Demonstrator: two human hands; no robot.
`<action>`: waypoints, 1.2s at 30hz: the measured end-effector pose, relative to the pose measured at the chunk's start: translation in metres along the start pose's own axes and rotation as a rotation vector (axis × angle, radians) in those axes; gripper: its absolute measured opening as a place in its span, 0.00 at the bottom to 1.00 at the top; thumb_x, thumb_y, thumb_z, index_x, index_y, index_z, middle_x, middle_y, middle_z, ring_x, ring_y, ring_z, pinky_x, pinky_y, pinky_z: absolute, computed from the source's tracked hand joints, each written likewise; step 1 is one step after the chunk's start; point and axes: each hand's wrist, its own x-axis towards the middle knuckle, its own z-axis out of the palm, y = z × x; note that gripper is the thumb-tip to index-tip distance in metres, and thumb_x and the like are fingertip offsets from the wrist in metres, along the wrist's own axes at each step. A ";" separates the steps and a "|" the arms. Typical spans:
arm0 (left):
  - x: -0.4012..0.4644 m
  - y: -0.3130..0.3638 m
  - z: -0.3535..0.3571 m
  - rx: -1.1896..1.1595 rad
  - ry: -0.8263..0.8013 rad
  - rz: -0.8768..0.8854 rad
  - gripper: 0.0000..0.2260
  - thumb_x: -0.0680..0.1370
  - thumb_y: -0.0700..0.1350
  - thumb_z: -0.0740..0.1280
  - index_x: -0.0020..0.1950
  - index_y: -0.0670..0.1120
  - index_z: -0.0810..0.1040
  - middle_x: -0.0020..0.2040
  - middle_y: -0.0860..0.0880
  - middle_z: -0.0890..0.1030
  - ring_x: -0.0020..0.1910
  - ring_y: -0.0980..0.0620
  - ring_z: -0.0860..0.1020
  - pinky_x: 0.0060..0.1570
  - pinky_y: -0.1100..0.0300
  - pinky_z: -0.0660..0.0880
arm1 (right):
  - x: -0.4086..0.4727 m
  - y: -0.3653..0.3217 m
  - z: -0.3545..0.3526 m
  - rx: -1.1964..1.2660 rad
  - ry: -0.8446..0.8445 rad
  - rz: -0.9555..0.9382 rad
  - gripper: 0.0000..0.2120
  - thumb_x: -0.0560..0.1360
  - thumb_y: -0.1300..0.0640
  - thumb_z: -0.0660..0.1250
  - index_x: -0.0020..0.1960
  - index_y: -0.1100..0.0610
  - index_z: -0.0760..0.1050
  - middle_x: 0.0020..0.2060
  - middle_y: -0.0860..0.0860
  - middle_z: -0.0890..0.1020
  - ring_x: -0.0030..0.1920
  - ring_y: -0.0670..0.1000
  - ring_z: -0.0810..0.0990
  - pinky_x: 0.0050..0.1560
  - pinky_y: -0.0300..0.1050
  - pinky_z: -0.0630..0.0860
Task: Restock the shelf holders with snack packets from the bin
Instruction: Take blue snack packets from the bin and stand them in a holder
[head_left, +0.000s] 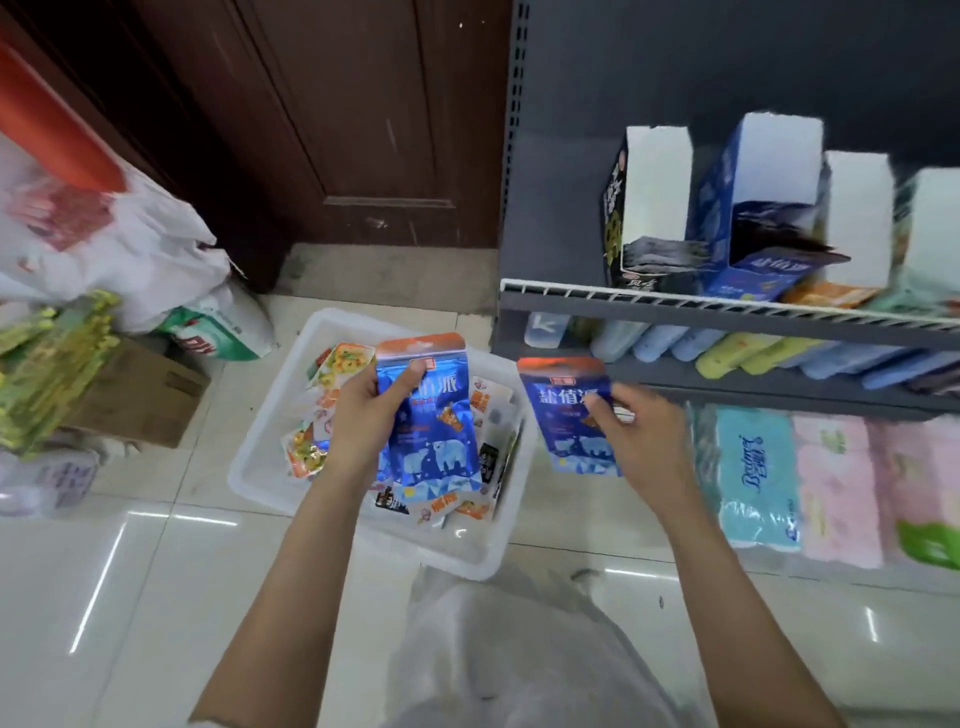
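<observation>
Left hand (358, 415) fingers grip glossy blue foil packets (434, 431) over white plastic bin (270, 467); right hand (636, 436) pinches another packet (563, 410).

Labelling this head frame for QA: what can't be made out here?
- White bin, head view: its lower packets are covered by the left hand and its blue packets.
- Right hand: its blue packet is partly covered by fingers.
- Shelf holders: motion blur, print unreadable; the rightmost is cut by the frame edge.
- Lower shelf items: tops hidden under the shelf rail.
</observation>
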 end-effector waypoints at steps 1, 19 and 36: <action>-0.001 0.003 0.014 0.010 -0.029 -0.001 0.21 0.73 0.53 0.72 0.48 0.34 0.76 0.45 0.33 0.81 0.42 0.39 0.80 0.47 0.39 0.76 | -0.002 0.015 -0.011 -0.254 0.058 -0.096 0.11 0.74 0.55 0.64 0.38 0.60 0.79 0.33 0.55 0.81 0.37 0.57 0.76 0.39 0.46 0.68; 0.038 0.181 0.277 -0.019 -0.161 0.591 0.04 0.77 0.40 0.68 0.44 0.49 0.78 0.35 0.60 0.83 0.36 0.62 0.80 0.34 0.68 0.75 | 0.061 0.133 -0.218 -0.039 0.458 0.094 0.07 0.75 0.57 0.69 0.41 0.59 0.76 0.30 0.53 0.83 0.33 0.56 0.82 0.36 0.52 0.77; 0.196 0.139 0.404 0.652 -0.419 0.774 0.09 0.74 0.42 0.71 0.54 0.45 0.82 0.57 0.48 0.77 0.57 0.52 0.74 0.55 0.59 0.72 | 0.184 0.119 -0.261 0.545 0.513 0.098 0.07 0.76 0.60 0.66 0.48 0.48 0.76 0.41 0.42 0.84 0.43 0.46 0.84 0.39 0.35 0.78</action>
